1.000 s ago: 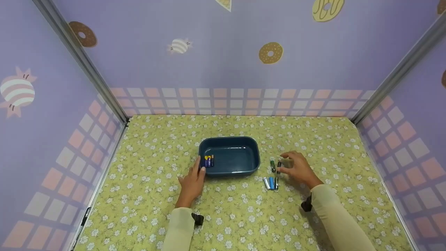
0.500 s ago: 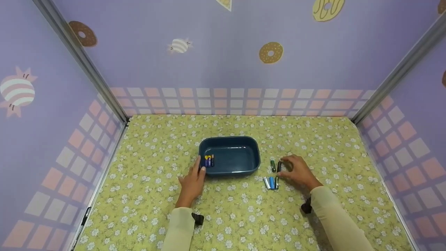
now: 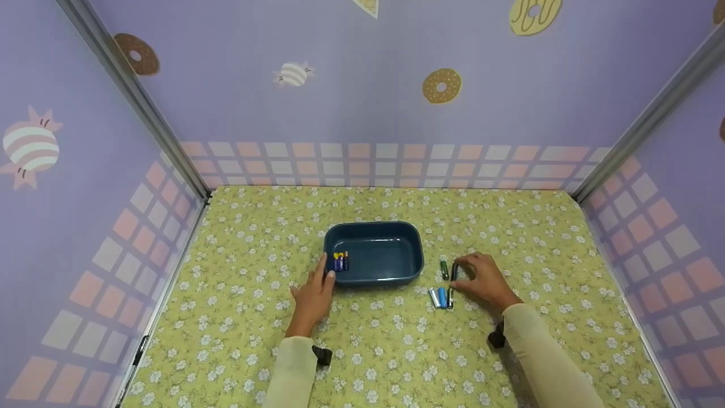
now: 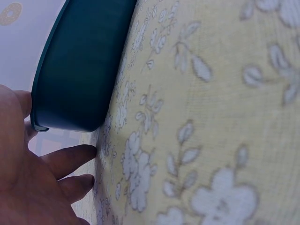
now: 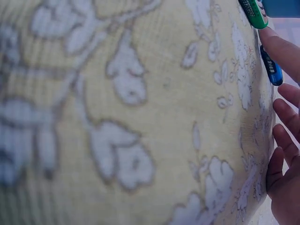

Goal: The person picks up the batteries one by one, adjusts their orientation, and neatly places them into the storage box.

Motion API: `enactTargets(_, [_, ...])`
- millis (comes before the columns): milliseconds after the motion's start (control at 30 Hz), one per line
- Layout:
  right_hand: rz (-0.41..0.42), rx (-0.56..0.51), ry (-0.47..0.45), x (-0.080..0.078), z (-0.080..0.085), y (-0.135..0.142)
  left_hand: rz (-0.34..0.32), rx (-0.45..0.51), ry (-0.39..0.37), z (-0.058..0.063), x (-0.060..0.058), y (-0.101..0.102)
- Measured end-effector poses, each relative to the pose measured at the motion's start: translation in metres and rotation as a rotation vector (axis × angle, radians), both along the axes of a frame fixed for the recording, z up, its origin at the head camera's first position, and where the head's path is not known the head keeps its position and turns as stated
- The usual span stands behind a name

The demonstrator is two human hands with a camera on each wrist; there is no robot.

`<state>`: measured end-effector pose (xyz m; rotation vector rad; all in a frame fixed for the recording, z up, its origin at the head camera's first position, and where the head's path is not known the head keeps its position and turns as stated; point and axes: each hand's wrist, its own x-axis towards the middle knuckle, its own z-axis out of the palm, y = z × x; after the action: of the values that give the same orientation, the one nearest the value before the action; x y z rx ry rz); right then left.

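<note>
My left hand [image 3: 312, 296] lies at the near left corner of a dark blue plastic basin [image 3: 380, 281], fingers along its rim; in the left wrist view, the other fingers [image 4: 77, 187] reach down toward the cloth. Inside the basin, three batteries [image 3: 341, 261] sit against the left wall. To its right, my right hand [image 3: 484, 281] pinches a dark battery [image 3: 454, 271] between thumb and finger, close over the cloth. Just left of it lies a green battery [image 3: 444, 269]. Nearer me are a silver battery [image 3: 434, 297], a blue battery [image 3: 442, 297] and a dark one.
A yellow flowered cloth [image 3: 255, 243] covers the table. Purple panels with sweets and doughnut prints [image 3: 442, 86] enclose the back and both sides, joined by grey metal posts [image 3: 141, 102]. A black strap piece [image 3: 323, 356] is on the left sleeve [image 3: 291, 371].
My right hand has come slightly down and closed thumb and finger onto the dark battery. The left hand and the basin have stayed in place.
</note>
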<state>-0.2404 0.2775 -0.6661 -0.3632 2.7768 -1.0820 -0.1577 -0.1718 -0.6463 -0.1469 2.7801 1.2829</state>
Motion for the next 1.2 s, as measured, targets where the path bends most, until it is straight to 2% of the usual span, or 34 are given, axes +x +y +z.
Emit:
enactTargets(533, [-0.011, 0.033, 0.025, -0.002, 0.002, -0.002, 0.0, -0.001, 0.001, 0.0, -0.002, 0.001])
enactTargets(733, [-0.03, 0.003, 0.027, 0.0, 0.004, -0.002, -0.004, -0.013, 0.004, -0.001, -0.003, 0.001])
enactTargets(967, [-0.049, -0.055, -0.013, 0.006, 0.004, -0.002, -0.008, 0.001, -0.008, -0.003, -0.002, 0.001])
enactTargets(1200, [-0.035, -0.076, 0.07, 0.002, 0.006, -0.011, 0.007, 0.006, -0.001, -0.003, -0.001, 0.0])
